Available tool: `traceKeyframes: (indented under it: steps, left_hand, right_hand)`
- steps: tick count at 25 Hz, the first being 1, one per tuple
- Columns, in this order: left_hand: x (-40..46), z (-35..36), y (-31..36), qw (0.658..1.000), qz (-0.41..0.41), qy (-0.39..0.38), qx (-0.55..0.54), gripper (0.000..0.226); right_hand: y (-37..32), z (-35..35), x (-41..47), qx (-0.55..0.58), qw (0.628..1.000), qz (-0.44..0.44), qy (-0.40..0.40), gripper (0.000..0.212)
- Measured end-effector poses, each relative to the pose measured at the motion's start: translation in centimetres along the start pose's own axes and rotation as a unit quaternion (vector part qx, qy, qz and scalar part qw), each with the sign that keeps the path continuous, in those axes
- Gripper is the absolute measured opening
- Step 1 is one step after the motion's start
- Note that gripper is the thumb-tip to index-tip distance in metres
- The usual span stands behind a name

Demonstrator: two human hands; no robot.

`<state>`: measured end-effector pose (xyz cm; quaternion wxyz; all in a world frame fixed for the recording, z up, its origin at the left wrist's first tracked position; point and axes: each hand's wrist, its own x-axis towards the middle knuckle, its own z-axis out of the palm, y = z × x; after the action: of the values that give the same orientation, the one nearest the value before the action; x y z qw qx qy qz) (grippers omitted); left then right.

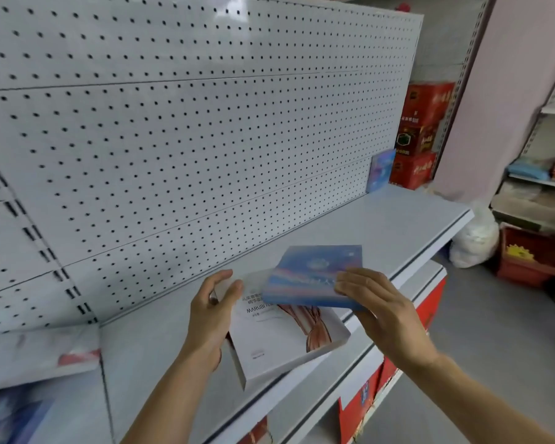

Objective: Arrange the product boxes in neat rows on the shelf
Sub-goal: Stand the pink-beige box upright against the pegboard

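1. Grey shelf (350, 225) under a pegboard back runs toward 1 o'clock; one blue box (380, 169) stands upright at its far end.
2. Left hand (210, 312), fingers curled on the white box (282, 344); right hand (378, 302), fingers clamped on a second blue box (314, 277), at 6 o'clock.
3. Placing seems in hand; next, probably stand each upright beside the far one.
4. Count: two blue, one white.
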<state>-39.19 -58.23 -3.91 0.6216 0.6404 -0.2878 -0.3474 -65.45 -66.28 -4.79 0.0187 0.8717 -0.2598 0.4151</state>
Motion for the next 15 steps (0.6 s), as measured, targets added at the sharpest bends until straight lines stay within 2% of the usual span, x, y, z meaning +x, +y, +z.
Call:
traceKeyframes:
  steps: [3, 9, 10, 12, 15]
  left_hand:
    - [3.3, 3.4, 0.1, 1.000, -0.002, 0.001, 0.002, 0.030]
    - [6.9, 10.2, -0.3, 0.999, 0.014, -0.001, 0.029, 0.058]
    - [7.3, 11.5, -0.4, 0.999, 0.019, 0.004, 0.030, 0.060]
    - [7.8, 13.8, -0.6, 0.999, 0.032, 0.013, 0.024, 0.060]
    - [8.1, 18.4, -1.1, 0.998, 0.057, 0.040, 0.011, 0.062]
  right_hand:
    - [4.5, 0.8, 1.5, -0.009, 0.999, -0.031, -0.016, 0.027]
    - [10.9, 1.2, 3.3, 0.057, 0.998, 0.021, -0.003, 0.020]
    - [12.2, 1.1, 3.4, 0.080, 0.996, 0.042, -0.007, 0.020]
    - [14.4, 1.0, 3.7, 0.145, 0.980, 0.137, -0.025, 0.033]
    - [17.6, -0.1, 4.8, 0.270, 0.925, 0.260, -0.064, 0.053]
